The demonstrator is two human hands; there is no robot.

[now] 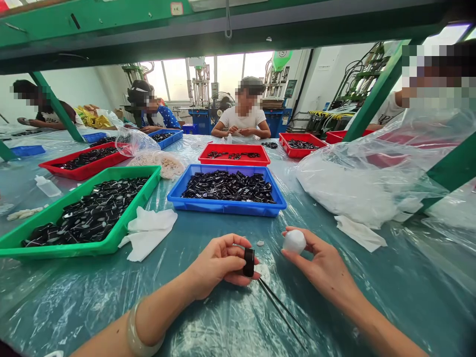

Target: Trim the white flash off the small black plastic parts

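1. The left hand (219, 263) has its grip clenched on a small black part (248, 262), pinched between thumb and fingers. The part sits just above the tabletop (223, 317), directly in front of the person.
2. The right hand (323, 267) has its grip grasping a white ball (294, 241) at the fingertips. The ball is near the black part, but the two are apart.
3. The left wrist carries a pale bangle (139, 337).
4. Thin dark tweezers (282, 307) run from under the left hand toward the near edge. I cannot tell whether that hand holds them or they lie free.
5. A small white disc (260, 243) lies on the tabletop between the two hands and touches neither.
6. A blue tray (223, 207) of black parts stands beyond the hands, with a red tray (234, 161) behind it.
7. A green tray (55, 248) to the left also holds black parts. A white cloth (148, 230) lies against its near right corner.
8. A clear plastic bag (372, 173) with white contents lies to the right. A white scrap (359, 233) lies just beside it.
9. Other people sit at the far side of the tabletop, with their hands at their own trays.
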